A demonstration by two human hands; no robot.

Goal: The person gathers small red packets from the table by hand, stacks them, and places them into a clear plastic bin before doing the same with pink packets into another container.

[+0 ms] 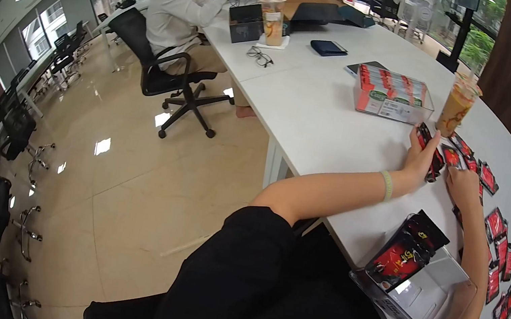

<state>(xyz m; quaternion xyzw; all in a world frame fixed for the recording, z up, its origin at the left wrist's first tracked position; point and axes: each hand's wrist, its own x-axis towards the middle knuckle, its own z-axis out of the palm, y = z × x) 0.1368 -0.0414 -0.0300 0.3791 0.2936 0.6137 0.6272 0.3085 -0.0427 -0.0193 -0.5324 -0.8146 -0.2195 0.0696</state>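
While both hands gather sachets (pixel 436 161), a drink cup (pixel 457 106) (tall) stands near.

Two hands, left (pixel 420 162) and right (pixel 464 187), rest among roughly a dozen red-and-black sachets (pixel 496 223) on one white table (pixel 316 122). Also shown: two clear boxes (pixel 392 95), two iced drinks (pixel 457 106), one black bag (pixel 406 251), one pair of glasses (pixel 260 57), one seated person (pixel 179 13).

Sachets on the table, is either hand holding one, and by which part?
The left hand grips a small stack of red-and-black sachets by its edge. The right hand lies flat on others; no grip shows.
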